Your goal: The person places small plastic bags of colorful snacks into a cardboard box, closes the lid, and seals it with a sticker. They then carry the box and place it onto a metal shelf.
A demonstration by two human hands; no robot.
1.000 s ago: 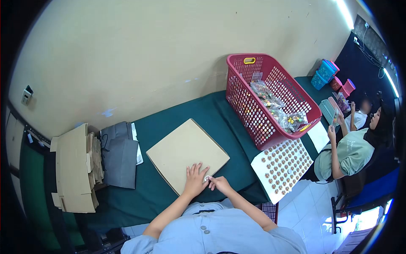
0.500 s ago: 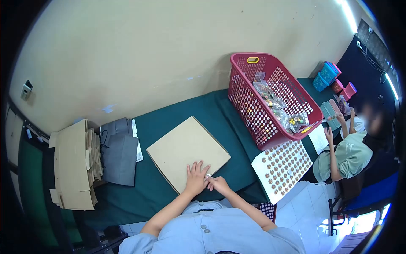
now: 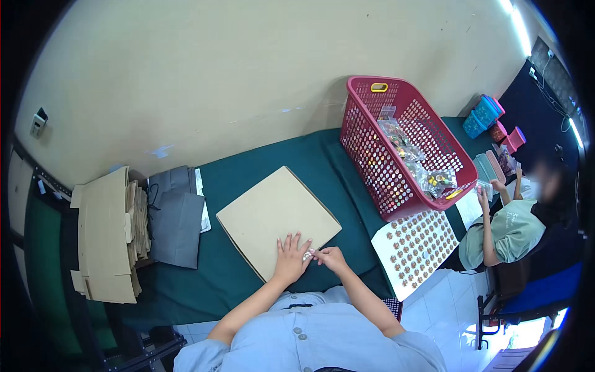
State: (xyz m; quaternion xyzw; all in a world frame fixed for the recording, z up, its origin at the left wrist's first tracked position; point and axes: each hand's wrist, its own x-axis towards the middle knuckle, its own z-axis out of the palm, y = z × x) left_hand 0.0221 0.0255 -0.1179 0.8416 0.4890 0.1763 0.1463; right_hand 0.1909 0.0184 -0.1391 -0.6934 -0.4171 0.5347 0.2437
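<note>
A flat, square cardboard box (image 3: 276, 214) lies on the green-covered table in front of me, turned cornerwise. My left hand (image 3: 291, 259) rests flat on its near part, fingers spread. At the box's near right edge, my right hand (image 3: 333, 258) has thumb and forefinger pinched together. They hold a small round whitish sticker (image 3: 308, 255) against the edge, close to the left fingertips; its print is too small to make out. To the right, a white sheet of round brown stickers (image 3: 414, 251) lies at the table's edge.
A maroon laundry basket (image 3: 378, 177) holding several plastic bags of small colourful items (image 3: 441, 179) stands at the back right. Folded cardboard (image 3: 102, 239) and dark grey paper bags (image 3: 176, 232) lie at left. A co-worker (image 3: 508, 226) sits at right, near blue bins (image 3: 480, 118).
My right hand has shifted slightly up and right along the box edge, with the sticker showing more plainly between the hands. My left hand stays on the box. The view has tilted slightly.
</note>
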